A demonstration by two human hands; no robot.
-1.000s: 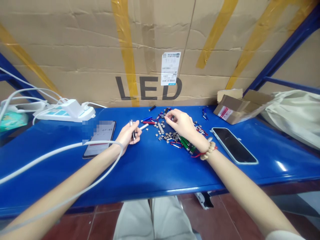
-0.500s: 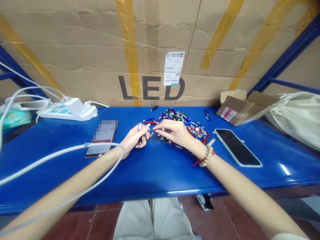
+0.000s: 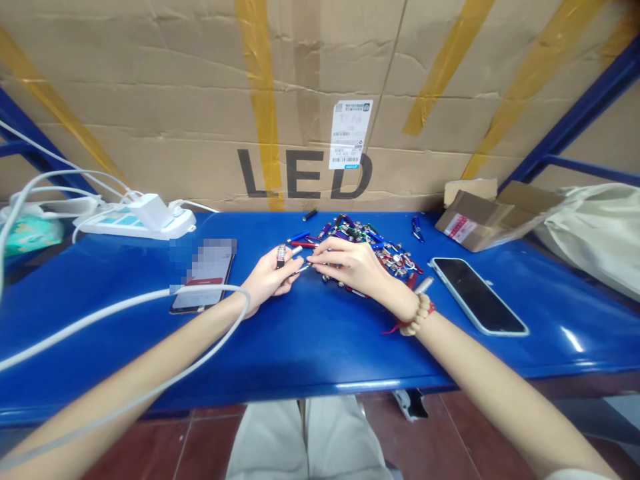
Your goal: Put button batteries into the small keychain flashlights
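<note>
My left hand (image 3: pixel 270 280) is closed around a small black-and-silver cylinder that looks like a mini flashlight (image 3: pixel 281 256), its silver end pointing up. Close beside it, my right hand (image 3: pixel 350 267) pinches a small, thin metal piece (image 3: pixel 303 269) between thumb and fingertips. That piece reaches across to the left fingertips; its exact kind is too small to make out. Behind and partly under my right hand lies a pile of small coloured metal cylinders and clips (image 3: pixel 357 230), in blue, red, purple, green and silver. The hand hides part of the pile.
On the blue table (image 3: pixel 310 353) lie a phone (image 3: pixel 205 277) at left and a pale-cased phone (image 3: pixel 479 297) at right. A white power strip (image 3: pixel 170 227) stands back left, an open cardboard box (image 3: pixel 470 217) back right. A white cable (image 3: pixel 125 310) loops over my left forearm.
The thin metal piece has come up against my left fingers. My left thumb has lowered over the cylinder, and both hands have drawn slightly closer together.
</note>
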